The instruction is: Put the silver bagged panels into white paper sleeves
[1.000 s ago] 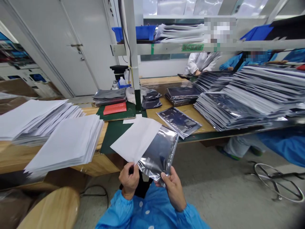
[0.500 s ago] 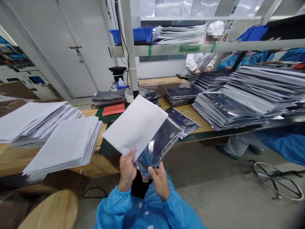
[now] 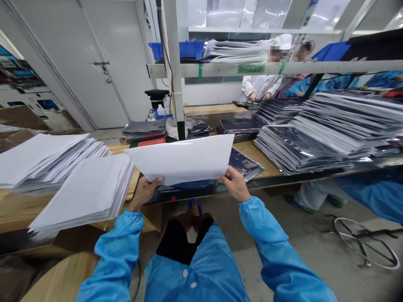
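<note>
A white sheet (image 3: 182, 161) spans the space between my two hands at the bench's front edge, tilted with its near edge low. My left hand (image 3: 146, 191) is closed on its lower left corner, thumb on top. At the lower right corner my right hand (image 3: 233, 182) grips the same sheet, thumb also on top. Beneath its near edge shows a dark strip, seemingly the dark panel in a clear bag; most of it is hidden. Behind my right hand, another dark panel in clear plastic (image 3: 244, 163) lies on the bench.
Two stacks of white sheets, one nearer (image 3: 85, 184) and one farther (image 3: 40, 157), stand at left. Tall piles of bagged dark panels (image 3: 315, 144) fill the right. A post (image 3: 175, 84) rises behind the sheet. Co-workers sit across the bench. A wooden stool (image 3: 63, 279) is at lower left.
The white sheet has gone from slanting beside the bagged dark panel to lying level over it. My hands have moved apart to its two near corners, the right one off the bag's near end.
</note>
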Motion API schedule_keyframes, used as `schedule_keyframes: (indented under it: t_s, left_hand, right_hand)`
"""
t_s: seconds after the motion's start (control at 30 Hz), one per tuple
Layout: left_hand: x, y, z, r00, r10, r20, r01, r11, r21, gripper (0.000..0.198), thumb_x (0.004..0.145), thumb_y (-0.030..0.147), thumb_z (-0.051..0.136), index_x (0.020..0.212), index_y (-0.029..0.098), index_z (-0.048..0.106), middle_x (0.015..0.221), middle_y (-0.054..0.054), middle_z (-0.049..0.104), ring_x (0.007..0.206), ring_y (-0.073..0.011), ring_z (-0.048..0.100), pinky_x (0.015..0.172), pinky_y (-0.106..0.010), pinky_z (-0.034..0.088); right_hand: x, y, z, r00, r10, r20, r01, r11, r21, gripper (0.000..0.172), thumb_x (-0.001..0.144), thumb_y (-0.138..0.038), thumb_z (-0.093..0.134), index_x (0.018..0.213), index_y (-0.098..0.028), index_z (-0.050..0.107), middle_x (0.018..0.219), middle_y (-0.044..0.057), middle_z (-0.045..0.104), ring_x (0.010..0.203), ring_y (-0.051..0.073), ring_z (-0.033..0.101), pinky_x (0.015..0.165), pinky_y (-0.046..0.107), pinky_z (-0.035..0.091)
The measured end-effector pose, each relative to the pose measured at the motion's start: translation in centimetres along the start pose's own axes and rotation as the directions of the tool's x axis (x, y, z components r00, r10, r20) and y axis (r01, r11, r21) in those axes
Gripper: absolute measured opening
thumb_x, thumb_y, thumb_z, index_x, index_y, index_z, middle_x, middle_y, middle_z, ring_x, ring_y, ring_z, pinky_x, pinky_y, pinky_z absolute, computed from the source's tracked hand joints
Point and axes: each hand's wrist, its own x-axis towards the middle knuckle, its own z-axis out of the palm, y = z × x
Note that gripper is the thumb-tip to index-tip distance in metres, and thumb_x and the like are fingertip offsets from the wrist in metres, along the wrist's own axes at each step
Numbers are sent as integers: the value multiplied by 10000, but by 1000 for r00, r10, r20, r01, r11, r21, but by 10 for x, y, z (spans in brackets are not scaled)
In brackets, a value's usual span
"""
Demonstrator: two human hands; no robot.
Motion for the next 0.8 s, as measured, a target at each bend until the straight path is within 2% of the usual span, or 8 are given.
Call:
schedule_keyframes:
  t_s: [0.07,0.17,0.3,0.47,0.63,0.73,0.8]
  left_hand:
    - [1,-2,1,1000,-23,-10,23,1000,-1,586,488,628,837,790,134,747,823,-112,759,777,-268,691,776,-423,585]
    - [2,-2,1,998,-19,-55,19,1000,-4,570,462,622,845,762,148,744,798,-97,761,758,-270,693,755,-431,592]
    - [5,6,1,996,2,-88,-4,1000,-18,557,462,605,853,760,148,744,811,-95,762,759,-268,695,736,-425,599]
    - [8,15,0,995,33,-91,-31,999,27,538,456,562,875,772,146,742,810,-91,762,780,-283,700,737,-416,599]
    - [6,1,-1,1000,-13,-7,13,998,61,497,503,545,862,775,147,742,799,-92,761,775,-280,702,738,-414,597]
    - [3,-14,0,992,-96,88,87,991,102,496,505,517,865,816,150,743,844,-106,764,832,-292,700,784,-427,586]
    - [2,-19,-2,980,-118,163,101,989,108,518,500,482,874,884,159,745,915,-121,764,900,-301,698,831,-430,571]
  right_hand:
    - [3,5,0,1000,6,-3,-7,998,-66,296,802,-398,735,1017,-194,733,933,39,765,904,264,695,870,414,545]
    - [5,6,-3,1000,13,-7,-14,994,-104,243,774,-391,755,921,-198,765,858,25,770,846,268,700,832,412,554]
    - [8,-6,-10,1000,4,19,-3,997,-83,221,749,-369,774,891,-201,778,846,22,777,801,266,700,790,405,566]
    - [13,-16,-18,1000,10,16,-9,997,-81,277,727,-382,788,934,-198,777,896,31,781,831,281,698,796,417,565]
    - [11,10,-20,994,44,102,-19,971,-238,210,748,-356,746,877,-194,782,800,22,773,759,260,695,743,386,562]
    - [6,30,-18,976,112,187,-25,909,-416,107,729,-298,743,748,-196,771,652,24,734,637,248,675,683,384,557]
    - [4,37,-18,964,128,233,-2,879,-477,55,706,-256,753,724,-205,764,662,37,737,668,266,688,717,402,557]
